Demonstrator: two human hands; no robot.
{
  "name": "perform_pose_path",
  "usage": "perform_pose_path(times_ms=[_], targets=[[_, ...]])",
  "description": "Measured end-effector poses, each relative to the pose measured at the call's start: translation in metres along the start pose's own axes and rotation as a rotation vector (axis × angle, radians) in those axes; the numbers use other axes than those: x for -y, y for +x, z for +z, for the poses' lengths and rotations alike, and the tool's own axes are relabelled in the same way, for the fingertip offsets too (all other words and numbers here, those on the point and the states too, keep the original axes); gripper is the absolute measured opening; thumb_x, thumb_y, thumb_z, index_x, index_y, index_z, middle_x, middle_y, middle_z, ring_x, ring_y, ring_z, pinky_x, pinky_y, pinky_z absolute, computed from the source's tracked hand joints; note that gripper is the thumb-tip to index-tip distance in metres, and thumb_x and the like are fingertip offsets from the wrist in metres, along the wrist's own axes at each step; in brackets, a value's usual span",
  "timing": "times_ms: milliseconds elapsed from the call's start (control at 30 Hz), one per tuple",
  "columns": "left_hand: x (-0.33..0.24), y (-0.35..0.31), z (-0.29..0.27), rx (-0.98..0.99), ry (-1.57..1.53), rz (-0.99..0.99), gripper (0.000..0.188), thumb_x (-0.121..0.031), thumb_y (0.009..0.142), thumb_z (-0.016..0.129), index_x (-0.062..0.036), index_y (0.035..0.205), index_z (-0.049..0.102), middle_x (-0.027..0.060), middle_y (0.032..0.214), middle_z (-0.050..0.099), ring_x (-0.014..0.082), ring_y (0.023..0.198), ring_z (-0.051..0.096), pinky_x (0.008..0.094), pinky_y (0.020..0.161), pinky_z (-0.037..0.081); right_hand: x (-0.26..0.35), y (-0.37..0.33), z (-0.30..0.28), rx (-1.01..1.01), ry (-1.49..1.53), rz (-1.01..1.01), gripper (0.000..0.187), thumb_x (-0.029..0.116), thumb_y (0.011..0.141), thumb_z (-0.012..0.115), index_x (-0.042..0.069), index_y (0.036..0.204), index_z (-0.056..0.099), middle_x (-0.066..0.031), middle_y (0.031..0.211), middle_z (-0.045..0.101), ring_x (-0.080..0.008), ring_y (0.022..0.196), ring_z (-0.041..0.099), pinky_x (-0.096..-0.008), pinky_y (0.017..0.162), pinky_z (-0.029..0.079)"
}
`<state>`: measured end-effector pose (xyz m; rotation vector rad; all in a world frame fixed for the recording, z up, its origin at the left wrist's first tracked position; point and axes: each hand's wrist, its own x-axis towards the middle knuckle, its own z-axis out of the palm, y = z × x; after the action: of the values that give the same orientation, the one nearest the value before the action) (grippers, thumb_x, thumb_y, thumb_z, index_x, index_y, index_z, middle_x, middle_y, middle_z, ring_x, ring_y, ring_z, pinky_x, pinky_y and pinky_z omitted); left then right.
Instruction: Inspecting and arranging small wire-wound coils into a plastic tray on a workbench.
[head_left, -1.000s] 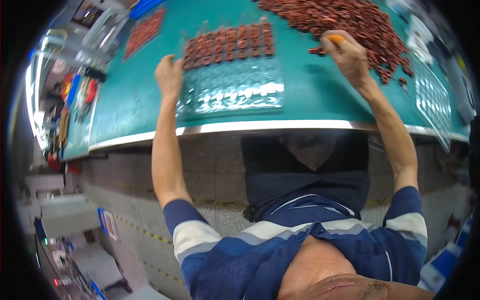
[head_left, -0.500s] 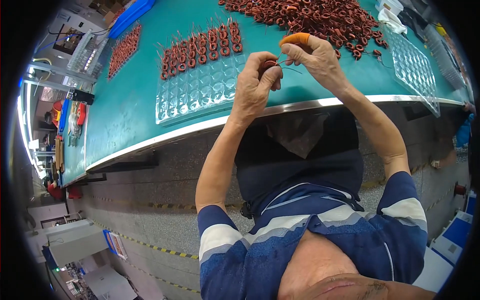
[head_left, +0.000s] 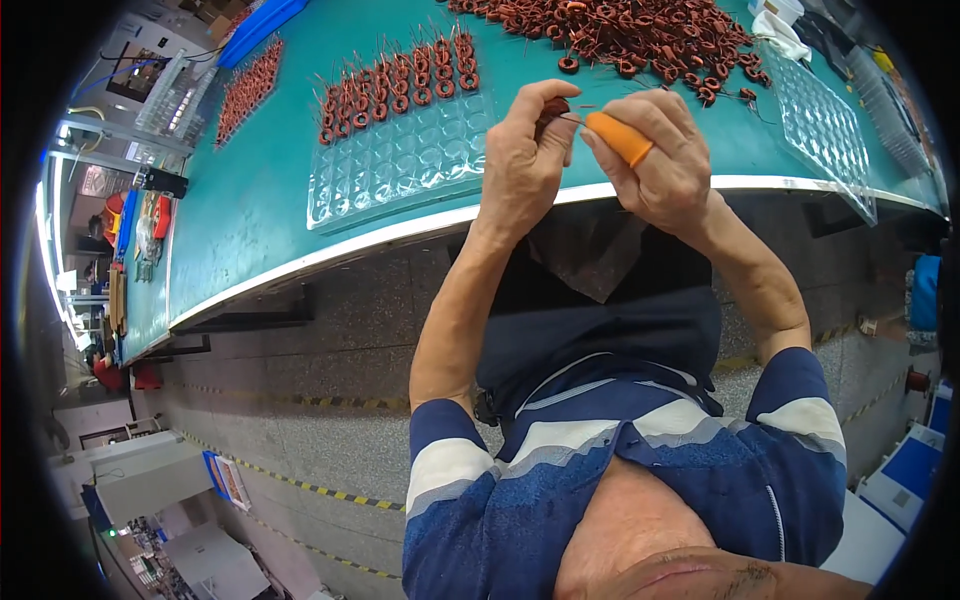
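Observation:
Over the table's near edge, my left hand (head_left: pixel 520 170) pinches a small red-brown ring-shaped wire coil (head_left: pixel 552 110) between thumb and fingers, which hide much of it. Close beside it, my right hand (head_left: pixel 668 165) is closed, its thumb and index finger pressed together at the coil's wire lead; the grip point is partly covered. An orange finger cot (head_left: pixel 622 140) sits on one right finger. To the left lies a clear plastic tray (head_left: pixel 330 208) with round pockets; its far rows hold similar coils (head_left: pixel 400 88), leads pointing up, and its near rows show bare pockets.
A large heap of loose coils (head_left: pixel 625 40) spreads over the far side of the green table (head_left: pixel 240 215). Another filled tray (head_left: pixel 250 90) lies at far left beside a blue bin (head_left: pixel 262 35). Clear trays (head_left: pixel 825 130) and a white cloth (head_left: pixel 780 38) are at right.
My right hand has turned over and come nearer to me and rightward, fingers curled in more. My left hand, still on the coil, has risen slightly in view.

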<state>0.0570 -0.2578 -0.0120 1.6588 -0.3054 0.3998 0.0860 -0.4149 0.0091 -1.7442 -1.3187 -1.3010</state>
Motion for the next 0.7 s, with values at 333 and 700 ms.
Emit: perform_pose_path(times_ms=[333,700], targets=[[-0.026,-0.002,-0.005,0.103,-0.087,-0.094,0.013,-0.009,0.093,0.051,0.0001,0.101,0.055,0.006,0.082,0.055,0.0104,0.066,0.051,0.0225,0.057,0.042,-0.005,-0.008,-0.022,-0.103,0.196,0.17,0.018,-0.004,0.071,0.066,0.004,0.087,0.062,-0.0078,0.087,0.059,-0.0267,0.079,0.058,-0.0377,0.071,0.047],[-0.004,-0.002,0.012,-0.143,-0.413,-0.184,0.016,-0.013,0.099,0.047,-0.0019,0.11,0.052,0.0021,0.077,0.048,0.007,0.061,0.043,0.0195,0.051,0.037,-0.008,-0.024,-0.007,-0.069,0.756,1.077,0.05,0.039,0.088,0.066,-0.005,0.109,0.06,-0.0121,0.096,0.067,-0.0169,0.091,0.064,-0.0306,0.081,0.051]])
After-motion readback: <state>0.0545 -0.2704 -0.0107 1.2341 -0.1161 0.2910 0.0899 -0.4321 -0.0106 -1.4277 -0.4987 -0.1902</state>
